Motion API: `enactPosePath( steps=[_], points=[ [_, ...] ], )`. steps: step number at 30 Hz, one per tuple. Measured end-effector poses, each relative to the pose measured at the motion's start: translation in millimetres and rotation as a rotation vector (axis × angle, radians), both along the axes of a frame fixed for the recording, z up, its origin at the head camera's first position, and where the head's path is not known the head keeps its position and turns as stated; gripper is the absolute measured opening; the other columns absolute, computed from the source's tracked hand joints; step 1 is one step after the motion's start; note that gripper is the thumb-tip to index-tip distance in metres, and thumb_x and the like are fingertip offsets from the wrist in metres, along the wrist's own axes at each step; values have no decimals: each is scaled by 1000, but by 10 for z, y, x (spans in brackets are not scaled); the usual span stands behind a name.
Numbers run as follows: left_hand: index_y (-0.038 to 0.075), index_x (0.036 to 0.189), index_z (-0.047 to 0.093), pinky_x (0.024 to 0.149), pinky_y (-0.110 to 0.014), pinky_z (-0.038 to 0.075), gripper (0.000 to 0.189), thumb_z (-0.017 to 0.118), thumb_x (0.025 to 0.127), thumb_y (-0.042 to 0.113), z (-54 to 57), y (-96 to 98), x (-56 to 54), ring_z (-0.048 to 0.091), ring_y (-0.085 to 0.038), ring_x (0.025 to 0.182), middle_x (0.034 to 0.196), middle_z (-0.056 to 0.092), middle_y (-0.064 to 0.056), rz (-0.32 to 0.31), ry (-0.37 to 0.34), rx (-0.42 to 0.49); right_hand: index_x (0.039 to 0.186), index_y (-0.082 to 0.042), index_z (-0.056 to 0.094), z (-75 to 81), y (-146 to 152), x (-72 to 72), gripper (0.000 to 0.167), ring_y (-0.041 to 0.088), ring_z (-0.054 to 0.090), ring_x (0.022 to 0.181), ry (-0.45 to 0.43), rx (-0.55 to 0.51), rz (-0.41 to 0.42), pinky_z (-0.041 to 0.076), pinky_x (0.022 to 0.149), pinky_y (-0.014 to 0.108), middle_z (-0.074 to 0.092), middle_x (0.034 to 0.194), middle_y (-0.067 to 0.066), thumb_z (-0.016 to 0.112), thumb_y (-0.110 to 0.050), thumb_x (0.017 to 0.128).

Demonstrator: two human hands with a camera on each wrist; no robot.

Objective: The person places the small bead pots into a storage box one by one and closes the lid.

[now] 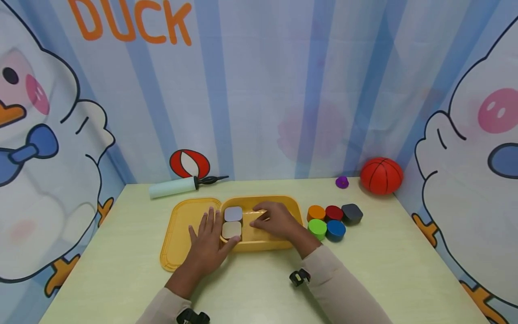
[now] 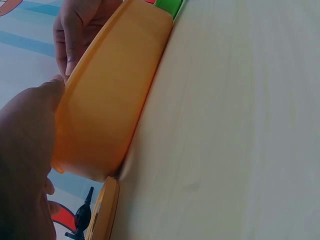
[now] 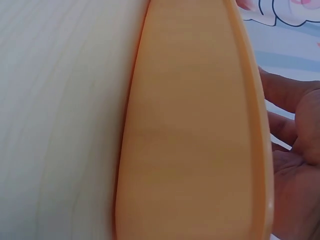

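A yellow plastic box (image 1: pixel 259 246) lies on the table, with a lavender block (image 1: pixel 233 213) and a cream block (image 1: pixel 231 230) side by side at its left end. My left hand (image 1: pixel 208 247) spreads its straight fingers along that end, thumb at the near rim. Over the box's inside hovers my right hand (image 1: pixel 277 220), fingers loosely bent and apart from the thumb; no object shows between them. In the right wrist view the box's side wall (image 3: pixel 190 125) partly hides the right hand (image 3: pixel 295 125). Under and beside the left hand is a flat yellow lid (image 1: pixel 178 238).
Right of the box sit orange (image 1: pixel 316 212), red (image 1: pixel 333 213), green (image 1: pixel 317 229), blue (image 1: pixel 336 230) and dark grey (image 1: pixel 352 214) blocks. Farther back are a purple object (image 1: pixel 341 182), a red ball (image 1: pixel 381 176) and a pale green hand pump (image 1: pixel 174 187). A printed curtain (image 1: pixel 259 90) stands behind.
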State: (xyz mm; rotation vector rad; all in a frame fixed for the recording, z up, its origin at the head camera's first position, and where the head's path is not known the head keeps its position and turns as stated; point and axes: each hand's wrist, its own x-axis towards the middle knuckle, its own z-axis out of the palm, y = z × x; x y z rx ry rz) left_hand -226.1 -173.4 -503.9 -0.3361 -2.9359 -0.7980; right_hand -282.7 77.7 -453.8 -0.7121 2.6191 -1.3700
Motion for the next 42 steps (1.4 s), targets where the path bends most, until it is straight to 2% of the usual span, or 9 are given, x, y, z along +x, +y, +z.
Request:
enactPosePath(
  steps=[4,12,18,23,28,33,36,42],
  points=[
    [2,175,12,124,-88,-7,105,56,106,68,2,-3,-6,5,-47,172,185,8,-19,4,13,-7,139,4,69,20,63,35,43,38,80,115,36,-32,12,68,92,42,68,145,23,79,-13,101],
    [9,177,14,123,-89,-8,102,50,106,73,7,5,-5,5,-48,171,185,12,-19,22,24,-58,139,2,70,12,238,69,38,37,78,119,76,-76,-20,66,100,46,67,146,21,76,-12,104],
    [11,177,16,122,-90,-6,100,48,106,74,5,0,-3,9,-50,171,184,15,-18,32,47,-95,131,1,76,22,427,63,30,37,78,118,183,-116,-71,64,101,48,71,139,21,76,-9,103],
    [12,177,17,120,-91,-8,98,48,107,74,2,-8,-2,9,-51,170,184,17,-16,30,45,-88,120,2,79,10,633,49,22,41,75,122,267,-183,-101,62,102,50,72,135,24,79,-5,100],
    [14,177,17,120,-91,-8,98,46,106,76,0,-11,-10,5,-50,171,186,12,-13,32,48,-92,117,6,79,-30,834,39,20,44,73,123,322,-214,-115,60,104,50,72,132,27,79,-1,98],
    [14,177,18,120,-92,-7,97,46,106,75,7,-8,-4,4,-50,171,186,10,-12,33,51,-92,119,9,77,-67,1008,47,22,45,71,127,331,-207,-182,57,108,51,72,135,27,78,-2,100],
    [14,177,17,120,-91,-8,97,45,107,75,11,-12,3,3,-50,171,186,9,-11,33,38,-94,123,4,78,-68,1091,64,24,41,69,131,320,-205,-231,55,111,48,72,138,22,77,-7,101],
    [13,177,17,120,-91,-10,98,46,107,74,25,-14,15,1,-50,171,186,8,-10,28,28,-80,123,0,79,-131,1282,49,22,41,70,131,372,-170,-275,56,108,51,73,137,20,78,-7,101]
  ],
)
